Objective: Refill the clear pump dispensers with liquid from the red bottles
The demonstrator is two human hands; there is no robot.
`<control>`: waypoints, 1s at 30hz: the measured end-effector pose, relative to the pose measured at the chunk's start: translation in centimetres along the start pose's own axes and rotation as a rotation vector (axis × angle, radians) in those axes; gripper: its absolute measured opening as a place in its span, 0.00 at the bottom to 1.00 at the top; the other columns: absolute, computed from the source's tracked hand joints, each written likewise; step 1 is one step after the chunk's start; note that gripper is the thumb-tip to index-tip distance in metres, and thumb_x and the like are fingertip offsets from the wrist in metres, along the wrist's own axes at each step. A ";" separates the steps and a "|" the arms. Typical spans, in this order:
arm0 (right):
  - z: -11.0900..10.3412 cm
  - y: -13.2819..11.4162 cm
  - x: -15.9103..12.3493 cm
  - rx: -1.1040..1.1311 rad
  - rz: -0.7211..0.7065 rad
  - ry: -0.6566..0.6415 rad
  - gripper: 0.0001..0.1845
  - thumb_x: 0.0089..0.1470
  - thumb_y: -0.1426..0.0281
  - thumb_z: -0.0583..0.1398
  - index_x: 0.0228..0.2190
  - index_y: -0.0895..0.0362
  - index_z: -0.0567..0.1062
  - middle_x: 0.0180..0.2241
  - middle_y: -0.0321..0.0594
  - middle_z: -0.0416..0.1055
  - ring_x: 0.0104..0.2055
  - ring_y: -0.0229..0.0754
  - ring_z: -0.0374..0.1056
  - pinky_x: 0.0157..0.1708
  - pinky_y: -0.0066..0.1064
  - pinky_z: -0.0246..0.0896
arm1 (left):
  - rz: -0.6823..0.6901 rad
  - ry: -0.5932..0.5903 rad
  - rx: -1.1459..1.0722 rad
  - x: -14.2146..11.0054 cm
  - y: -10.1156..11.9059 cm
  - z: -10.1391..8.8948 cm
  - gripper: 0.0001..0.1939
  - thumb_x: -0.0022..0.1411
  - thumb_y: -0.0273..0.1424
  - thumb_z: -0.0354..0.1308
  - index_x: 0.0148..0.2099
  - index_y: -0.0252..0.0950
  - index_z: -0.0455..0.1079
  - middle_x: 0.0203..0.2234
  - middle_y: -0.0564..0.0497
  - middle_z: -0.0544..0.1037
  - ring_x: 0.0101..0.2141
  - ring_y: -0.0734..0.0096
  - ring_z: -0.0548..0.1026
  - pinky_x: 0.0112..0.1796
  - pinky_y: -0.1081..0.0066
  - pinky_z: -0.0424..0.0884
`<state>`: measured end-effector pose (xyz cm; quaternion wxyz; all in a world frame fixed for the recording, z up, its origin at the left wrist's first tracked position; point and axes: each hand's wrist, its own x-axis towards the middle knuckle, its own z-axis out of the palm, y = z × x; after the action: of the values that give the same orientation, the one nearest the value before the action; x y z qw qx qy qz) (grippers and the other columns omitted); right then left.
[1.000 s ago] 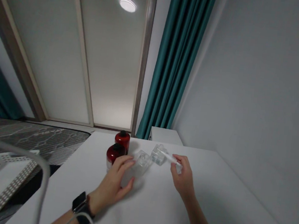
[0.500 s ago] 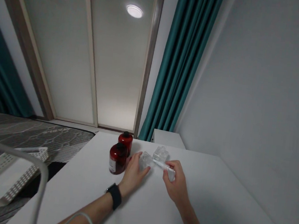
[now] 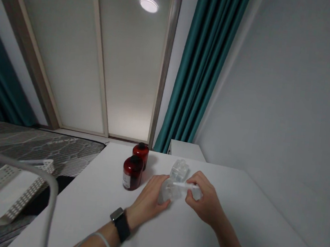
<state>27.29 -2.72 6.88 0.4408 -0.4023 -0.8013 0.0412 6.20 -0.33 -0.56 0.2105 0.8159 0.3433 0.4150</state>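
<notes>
- Red bottles [image 3: 132, 173] sit just left of the left hand [image 3: 147, 202]; a stray wrist could topple them.
- That hand curls around a clear bottle [image 3: 169, 191], which could slip if smooth.
- The right hand [image 3: 206, 200] pinches a white tube [image 3: 183, 185] over it; a loose pinch could drop it.
- A second bottle [image 3: 179, 170] stands just beyond, open to a knock.

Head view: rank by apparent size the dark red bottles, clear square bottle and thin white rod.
1. The two dark red bottles: they look alike, and nearness leaves their order unsure.
2. The clear square bottle.
3. The thin white rod.
</notes>
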 end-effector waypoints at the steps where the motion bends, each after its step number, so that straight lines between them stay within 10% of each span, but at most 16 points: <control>1: -0.5 -0.3 0.4 -0.010 -0.004 -0.035 0.13 0.44 0.82 0.55 0.31 0.54 0.66 0.30 0.35 0.62 0.32 0.40 0.62 0.32 0.29 0.57 | 0.012 -0.003 0.007 0.0 0.1 -0.1 0.38 0.53 0.22 0.64 0.63 0.41 0.54 0.55 0.43 0.69 0.56 0.54 0.68 0.57 0.54 0.66; 11: -0.1 -0.6 2.5 -0.042 0.085 -0.360 0.14 0.44 0.81 0.55 0.33 0.53 0.67 0.34 0.36 0.65 0.34 0.41 0.64 0.35 0.31 0.59 | 0.039 -0.033 -0.027 0.0 -0.1 -0.1 0.39 0.55 0.23 0.65 0.64 0.40 0.52 0.55 0.42 0.68 0.55 0.54 0.67 0.56 0.55 0.66; 18: 5.7 1.4 -0.6 0.177 0.197 -0.160 0.26 0.49 0.78 0.55 0.51 0.53 0.67 0.47 0.44 0.70 0.49 0.47 0.67 0.51 0.39 0.62 | -0.134 0.043 -0.136 0.1 -0.8 0.9 0.37 0.52 0.27 0.67 0.62 0.35 0.55 0.54 0.40 0.69 0.54 0.54 0.70 0.56 0.54 0.68; 25: 6.6 1.9 -1.8 0.271 0.366 -0.094 0.41 0.49 0.76 0.57 0.65 0.54 0.55 0.50 0.43 0.70 0.44 0.44 0.67 0.46 0.37 0.64 | -0.187 -0.004 -0.193 0.7 -1.2 0.3 0.29 0.54 0.28 0.67 0.57 0.37 0.63 0.50 0.43 0.73 0.51 0.56 0.73 0.54 0.55 0.69; 30: 7.6 2.0 -1.8 0.304 0.403 -0.014 0.33 0.54 0.72 0.56 0.61 0.55 0.59 0.43 0.41 0.75 0.38 0.42 0.67 0.41 0.35 0.62 | -0.187 -0.056 -0.206 0.7 -1.5 -0.1 0.32 0.53 0.27 0.68 0.59 0.37 0.62 0.52 0.42 0.73 0.52 0.55 0.72 0.55 0.55 0.68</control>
<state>23.41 -0.43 0.22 0.4737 -0.4827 -0.6926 0.2509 5.83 1.17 -1.05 0.3406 0.7654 0.3675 0.4038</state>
